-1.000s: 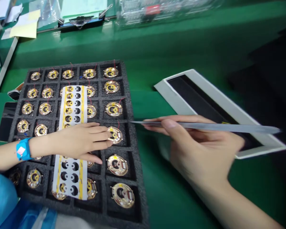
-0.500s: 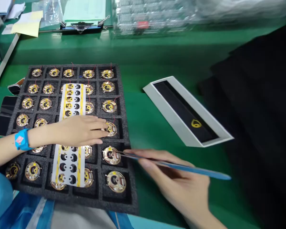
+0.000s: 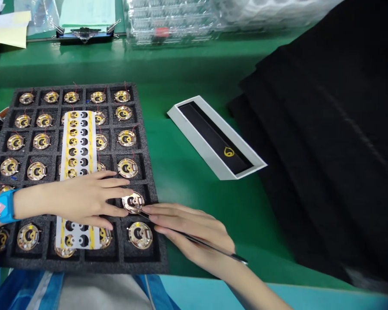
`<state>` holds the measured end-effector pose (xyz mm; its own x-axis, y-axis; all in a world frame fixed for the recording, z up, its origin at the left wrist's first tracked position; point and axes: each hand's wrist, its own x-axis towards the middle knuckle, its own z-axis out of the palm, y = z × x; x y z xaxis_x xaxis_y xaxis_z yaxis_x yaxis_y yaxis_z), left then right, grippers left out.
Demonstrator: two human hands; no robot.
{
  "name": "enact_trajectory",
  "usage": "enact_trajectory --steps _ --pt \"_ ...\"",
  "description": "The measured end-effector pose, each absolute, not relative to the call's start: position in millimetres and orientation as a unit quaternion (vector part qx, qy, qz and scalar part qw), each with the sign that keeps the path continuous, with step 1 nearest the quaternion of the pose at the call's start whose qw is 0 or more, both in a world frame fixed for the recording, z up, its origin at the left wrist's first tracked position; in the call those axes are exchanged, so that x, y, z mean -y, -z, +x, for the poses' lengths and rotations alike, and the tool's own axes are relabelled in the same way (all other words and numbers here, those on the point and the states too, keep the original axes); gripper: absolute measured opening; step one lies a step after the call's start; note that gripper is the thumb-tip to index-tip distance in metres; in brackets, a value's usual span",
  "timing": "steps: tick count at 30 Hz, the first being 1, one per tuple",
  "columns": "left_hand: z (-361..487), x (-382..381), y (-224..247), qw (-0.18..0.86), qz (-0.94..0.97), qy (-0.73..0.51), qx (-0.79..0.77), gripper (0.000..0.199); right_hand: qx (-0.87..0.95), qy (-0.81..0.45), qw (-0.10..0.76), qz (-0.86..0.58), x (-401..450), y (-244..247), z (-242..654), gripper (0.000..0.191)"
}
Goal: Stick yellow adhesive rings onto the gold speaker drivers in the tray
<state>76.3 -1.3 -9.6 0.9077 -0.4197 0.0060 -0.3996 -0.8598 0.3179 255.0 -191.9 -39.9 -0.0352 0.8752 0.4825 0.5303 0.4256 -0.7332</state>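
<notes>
Rose-gold metal shows on the round watch housing point(image 3: 132, 202) between the two hands, seated in the fifth cell down of the right-hand column of a charcoal foam tray point(image 3: 161, 252). From nine o'clock of it comes the left hand point(image 3: 97, 196), unclenched and palm down, grasping nothing; its spread fingers pass over a die-cut adhesive sheet point(image 3: 79, 159), with fingertips at the housing's near rim. At four o'clock the right hand point(image 3: 194, 234) grips slim metal tweezers point(image 3: 203, 242) like a pen, their points by the housing's lower edge; whether they touch it, or are pinched together, I cannot tell.

Judging by looks, the housing should be light and stiff, with a polished rim that may slide under a fingertip; its exposed inner parts look fragile. The outer rim, steadied from opposite sides, seems the safest hold, away from the centre. The tweezers look firm, the adhesive sheet thin, floppy and likely tacky, best lifted by its plain margin.

Toward two o'clock, well apart, a white box point(image 3: 194, 137) with a dark floor holds a small yellow film piece point(image 3: 229, 152), surely flimsy and easily creased.
</notes>
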Motion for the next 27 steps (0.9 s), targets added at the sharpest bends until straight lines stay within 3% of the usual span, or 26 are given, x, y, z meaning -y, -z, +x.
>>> enact_trajectory --steps 27 --pt "77.1 0.6 11.1 0.168 0.961 0.024 0.217 0.037 0.734 -0.148 0.44 -0.496 190.9 41.9 255.9 0.011"
